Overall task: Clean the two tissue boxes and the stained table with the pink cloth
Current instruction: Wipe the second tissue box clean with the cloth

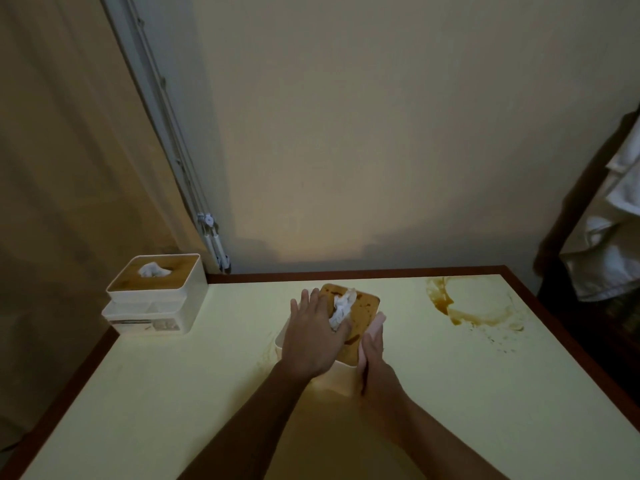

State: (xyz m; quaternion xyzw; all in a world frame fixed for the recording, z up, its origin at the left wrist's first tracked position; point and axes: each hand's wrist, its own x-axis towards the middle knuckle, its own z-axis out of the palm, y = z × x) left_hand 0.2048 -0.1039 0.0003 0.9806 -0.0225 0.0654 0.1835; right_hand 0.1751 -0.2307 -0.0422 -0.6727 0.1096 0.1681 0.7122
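A white tissue box with a stained brown lid [360,317] stands mid-table, a white tissue [341,306] poking out of it. My left hand [311,334] lies flat on the lid's left part, fingers straight. My right hand [372,355] holds the pink cloth [376,325] against the box's right side. A second tissue box [152,299], also brown-lidded, sits at the far left corner. A brown ring-shaped stain [450,306] marks the pale yellow table [450,393] at the far right. Fainter brown smears [268,353] lie left of the middle box.
The table has a dark wooden rim and stands against a plain wall. A curtain and a folded white stand [216,244] are behind the left corner. Pale towels [609,244] hang on a dark rack past the right edge.
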